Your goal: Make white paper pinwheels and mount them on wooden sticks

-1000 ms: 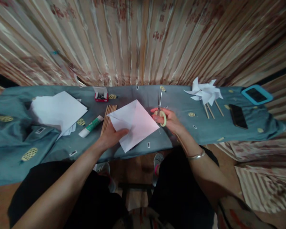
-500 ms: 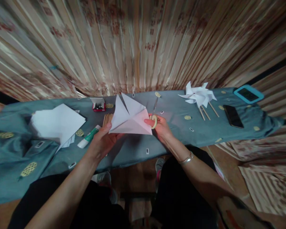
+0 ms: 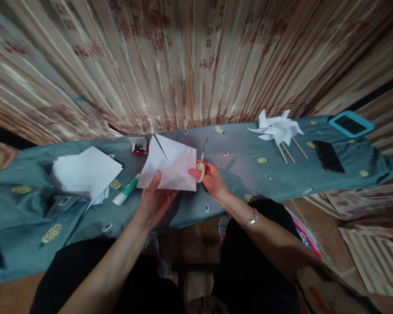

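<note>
Watching remotely, I see left fingers [image 3: 156, 179] clamped on paper [image 3: 180, 161], probably steadying it; right fingers [image 3: 211, 167] grip scissors [image 3: 201, 166] beside its edge.

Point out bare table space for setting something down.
Widest bare patch: the teal tablecloth between the cream-handled metal scissors and the white paper pinwheels. A smaller strip lies between the pinwheels' wooden sticks and the near edge. Crowded: the left, with the white paper stack, green-white glue stick and red box.

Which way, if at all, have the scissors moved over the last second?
Yes: the scissors have shifted left, closer to the small red box on the cloth.
</note>
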{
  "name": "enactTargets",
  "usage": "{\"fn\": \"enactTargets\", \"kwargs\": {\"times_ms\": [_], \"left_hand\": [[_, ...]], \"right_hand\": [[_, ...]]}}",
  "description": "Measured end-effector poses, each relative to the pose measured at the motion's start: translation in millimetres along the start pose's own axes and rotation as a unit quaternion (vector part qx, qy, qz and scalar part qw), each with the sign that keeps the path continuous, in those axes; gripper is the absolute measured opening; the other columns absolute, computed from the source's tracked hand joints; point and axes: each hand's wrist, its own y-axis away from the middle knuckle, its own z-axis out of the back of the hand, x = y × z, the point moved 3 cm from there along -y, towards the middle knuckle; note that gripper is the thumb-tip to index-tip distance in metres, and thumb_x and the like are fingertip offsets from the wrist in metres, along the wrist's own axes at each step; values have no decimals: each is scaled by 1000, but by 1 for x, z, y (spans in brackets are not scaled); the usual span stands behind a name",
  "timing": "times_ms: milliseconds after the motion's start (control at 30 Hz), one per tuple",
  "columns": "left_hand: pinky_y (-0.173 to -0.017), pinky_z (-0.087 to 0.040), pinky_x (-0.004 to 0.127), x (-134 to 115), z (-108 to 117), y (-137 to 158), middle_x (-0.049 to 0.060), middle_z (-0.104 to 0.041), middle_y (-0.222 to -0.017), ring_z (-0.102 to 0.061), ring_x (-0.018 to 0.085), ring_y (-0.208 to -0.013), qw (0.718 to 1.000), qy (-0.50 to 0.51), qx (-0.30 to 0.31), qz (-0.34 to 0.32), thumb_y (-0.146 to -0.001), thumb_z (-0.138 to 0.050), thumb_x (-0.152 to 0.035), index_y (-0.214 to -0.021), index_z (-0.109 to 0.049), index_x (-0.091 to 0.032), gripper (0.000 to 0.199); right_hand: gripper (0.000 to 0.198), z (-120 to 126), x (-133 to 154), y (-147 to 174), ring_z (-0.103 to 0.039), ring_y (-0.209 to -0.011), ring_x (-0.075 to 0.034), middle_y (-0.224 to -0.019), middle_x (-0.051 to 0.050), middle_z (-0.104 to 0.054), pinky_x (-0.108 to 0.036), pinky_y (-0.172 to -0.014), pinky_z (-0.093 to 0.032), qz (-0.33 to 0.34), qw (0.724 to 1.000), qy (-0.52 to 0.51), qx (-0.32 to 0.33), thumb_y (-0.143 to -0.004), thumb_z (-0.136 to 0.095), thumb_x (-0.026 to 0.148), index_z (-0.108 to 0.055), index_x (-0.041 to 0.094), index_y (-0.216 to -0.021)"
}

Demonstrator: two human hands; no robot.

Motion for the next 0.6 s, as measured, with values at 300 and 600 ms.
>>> {"fn": "enactTargets", "kwargs": {"times_ms": [300, 600], "left_hand": [[-68, -58, 21, -22, 18, -10, -1, -72, -84, -68, 11, -70, 984, 20, -145, -105, -96, -48, -16, -105, -63, -19, 18], [-81, -58, 22, -47, 21, -14, -1, -72, -86, -68, 11, -73, 971, 41, -128, -196, -97, -47, -17, -106, -63, -20, 19]], "right_hand": [[50, -5, 3, 22, -59, -65, -13, -72, 1, -64, -27, -62, -46, -60, 991, 61, 107, -63, -77, 55, -59, 19, -92], [48, -4, -6, 58, -61, -67, -12, -77, -5, -68, -25, -60, -47, -183, 920, 155, 310, -71, -72, 56, -62, 16, -96]]}}
